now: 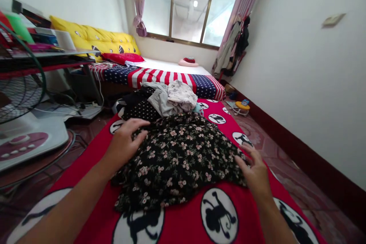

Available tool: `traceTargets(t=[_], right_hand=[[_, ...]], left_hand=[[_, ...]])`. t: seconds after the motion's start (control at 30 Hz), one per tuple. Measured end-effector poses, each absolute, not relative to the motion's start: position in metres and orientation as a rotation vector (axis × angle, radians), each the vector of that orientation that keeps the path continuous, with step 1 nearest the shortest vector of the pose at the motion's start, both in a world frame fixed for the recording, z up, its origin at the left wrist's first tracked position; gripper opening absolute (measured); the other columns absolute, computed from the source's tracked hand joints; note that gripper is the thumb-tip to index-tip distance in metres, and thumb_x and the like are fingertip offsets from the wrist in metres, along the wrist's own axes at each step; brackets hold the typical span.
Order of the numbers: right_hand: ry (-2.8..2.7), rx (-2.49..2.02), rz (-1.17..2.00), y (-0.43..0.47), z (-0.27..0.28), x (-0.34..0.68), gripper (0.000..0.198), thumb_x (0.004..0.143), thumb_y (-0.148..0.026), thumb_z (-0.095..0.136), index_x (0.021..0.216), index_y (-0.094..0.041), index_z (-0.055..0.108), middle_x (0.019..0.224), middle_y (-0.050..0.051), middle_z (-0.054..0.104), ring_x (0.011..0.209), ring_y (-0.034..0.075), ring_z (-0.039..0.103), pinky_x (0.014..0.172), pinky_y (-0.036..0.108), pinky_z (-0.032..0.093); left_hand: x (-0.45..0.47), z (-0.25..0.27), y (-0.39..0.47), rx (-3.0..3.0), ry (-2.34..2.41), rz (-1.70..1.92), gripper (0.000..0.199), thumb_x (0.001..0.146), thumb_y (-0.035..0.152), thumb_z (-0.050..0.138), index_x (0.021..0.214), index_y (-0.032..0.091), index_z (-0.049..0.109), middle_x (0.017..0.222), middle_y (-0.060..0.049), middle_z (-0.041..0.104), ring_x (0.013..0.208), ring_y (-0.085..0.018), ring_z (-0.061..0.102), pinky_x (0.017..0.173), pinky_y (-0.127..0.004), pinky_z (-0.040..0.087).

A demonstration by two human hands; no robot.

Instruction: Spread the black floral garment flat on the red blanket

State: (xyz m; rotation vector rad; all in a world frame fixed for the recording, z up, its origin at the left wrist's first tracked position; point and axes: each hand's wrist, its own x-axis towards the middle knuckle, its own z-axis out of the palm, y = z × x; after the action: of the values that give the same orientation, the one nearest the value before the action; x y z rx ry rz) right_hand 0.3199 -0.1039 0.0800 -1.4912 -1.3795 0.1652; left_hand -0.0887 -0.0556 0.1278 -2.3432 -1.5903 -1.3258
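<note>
**poster1:** Red fleece blanket [183, 225] with the white circles and black monkey shapes is the biggest thing here, it runs under both hands and on ahead of them. Past it, well beyond the hands, there's a bed [171, 74] with a stars-and-stripes cover and a long yellow pillow [97, 38] along the wall.

**poster2:** And the dark thing in the middle?

**poster1:** Black floral garment [177, 156], small pink-white flowers, lying rumpled on the blanket right between the two hands. Left hand [126, 143] is open, palm down, fingers spread flat on the garment's upper left edge. Right hand [254, 173] is open too, fingertips touching the right edge of the fabric, nothing gripped as far as I can see.

**poster2:** What's the heap behind it?

**poster1:** Pile of clothes [162, 101], just beyond the floral piece and ahead of the hands: a grey one, a pale printed one, a black polka-dot one. Off to the left of the left hand there's a fan [20, 84] on the floor with a tabletop [42, 55] of clutter behind it. Far right of the right hand, a small yellow toy [241, 107] on the floor.
</note>
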Motion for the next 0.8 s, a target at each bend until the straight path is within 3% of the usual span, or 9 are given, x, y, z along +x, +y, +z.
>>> traceTargets(t=[0.1, 0.17, 0.27, 0.37, 0.47, 0.57, 0.63, 0.8], right_hand=[[-1.538, -1.572, 0.281, -0.137, 0.038, 0.321, 0.023, 0.077, -0.041, 0.06, 0.092, -0.024, 0.068, 0.126, 0.009, 0.06, 0.118, 0.028, 0.054, 0.102, 0.047, 0.042], [-1.574, -1.623, 0.268, -0.15, 0.02, 0.331, 0.021, 0.077, -0.039, 0.059, 0.09, -0.025, 0.068, 0.123, 0.009, 0.061, 0.116, 0.027, 0.056, 0.103, 0.048, 0.04], [-1.591, -1.701, 0.123, -0.153, 0.006, 0.352, 0.03, 0.075, -0.038, 0.058, 0.1, -0.024, 0.066, 0.125, 0.01, 0.058, 0.118, 0.029, 0.053, 0.104, 0.05, 0.038], [-1.568, -1.797, -0.059, -0.144, -0.002, 0.367, 0.054, 0.07, -0.041, 0.059, 0.12, -0.019, 0.056, 0.129, 0.015, 0.054, 0.123, 0.032, 0.047, 0.106, 0.053, 0.035], [-1.491, -1.911, -0.128, -0.133, -0.007, 0.37, 0.058, 0.069, -0.042, 0.058, 0.121, -0.016, 0.055, 0.13, 0.018, 0.051, 0.123, 0.035, 0.046, 0.102, 0.055, 0.038], [-1.479, -1.958, -0.052, -0.125, -0.004, 0.366, 0.03, 0.073, -0.04, 0.052, 0.091, -0.02, 0.065, 0.127, 0.016, 0.055, 0.118, 0.035, 0.051, 0.097, 0.054, 0.041], [-1.469, -1.884, 0.061, -0.123, 0.005, 0.364, 0.024, 0.074, -0.041, 0.051, 0.076, -0.021, 0.065, 0.121, 0.014, 0.061, 0.113, 0.032, 0.055, 0.097, 0.052, 0.043], [-1.179, -1.663, 0.281, -0.138, 0.046, 0.365, 0.028, 0.07, -0.047, 0.061, 0.081, -0.021, 0.063, 0.105, 0.01, 0.071, 0.096, 0.027, 0.065, 0.091, 0.043, 0.049]], left_hand=[[-0.087, 0.074, -0.101, -2.585, -1.624, -1.284, 0.025, 0.09, 0.039, 0.051, 0.096, 0.024, 0.07, 0.102, -0.004, 0.068, 0.099, -0.02, 0.063, 0.089, -0.031, 0.051], [-0.089, 0.044, -0.129, -2.703, -1.643, -1.126, 0.024, 0.087, 0.042, 0.057, 0.1, 0.028, 0.07, 0.103, -0.003, 0.069, 0.098, -0.021, 0.064, 0.09, -0.033, 0.052], [-0.093, 0.016, -0.16, -2.793, -1.561, -0.893, 0.041, 0.074, 0.045, 0.071, 0.113, 0.033, 0.066, 0.116, -0.005, 0.066, 0.107, -0.026, 0.061, 0.096, -0.041, 0.049], [-0.09, 0.001, -0.176, -2.777, -1.49, -0.829, 0.047, 0.072, 0.038, 0.074, 0.118, 0.035, 0.063, 0.127, -0.005, 0.06, 0.117, -0.029, 0.055, 0.098, -0.044, 0.048], [-0.08, -0.007, -0.183, -2.748, -1.503, -0.917, 0.03, 0.082, 0.031, 0.064, 0.112, 0.033, 0.066, 0.117, -0.006, 0.064, 0.109, -0.025, 0.059, 0.093, -0.038, 0.052], [-0.07, -0.007, -0.181, -2.765, -1.551, -1.024, 0.019, 0.088, 0.028, 0.054, 0.1, 0.03, 0.069, 0.103, -0.006, 0.067, 0.096, -0.022, 0.064, 0.084, -0.032, 0.054], [-0.069, 0.0, -0.176, -2.839, -1.585, -1.096, 0.02, 0.09, 0.028, 0.049, 0.094, 0.029, 0.069, 0.101, -0.006, 0.068, 0.095, -0.021, 0.064, 0.083, -0.03, 0.054], [-0.098, 0.037, -0.166, -2.959, -1.884, -1.26, 0.027, 0.09, 0.043, 0.046, 0.089, 0.027, 0.068, 0.087, -0.002, 0.071, 0.083, -0.019, 0.066, 0.074, -0.023, 0.055]])
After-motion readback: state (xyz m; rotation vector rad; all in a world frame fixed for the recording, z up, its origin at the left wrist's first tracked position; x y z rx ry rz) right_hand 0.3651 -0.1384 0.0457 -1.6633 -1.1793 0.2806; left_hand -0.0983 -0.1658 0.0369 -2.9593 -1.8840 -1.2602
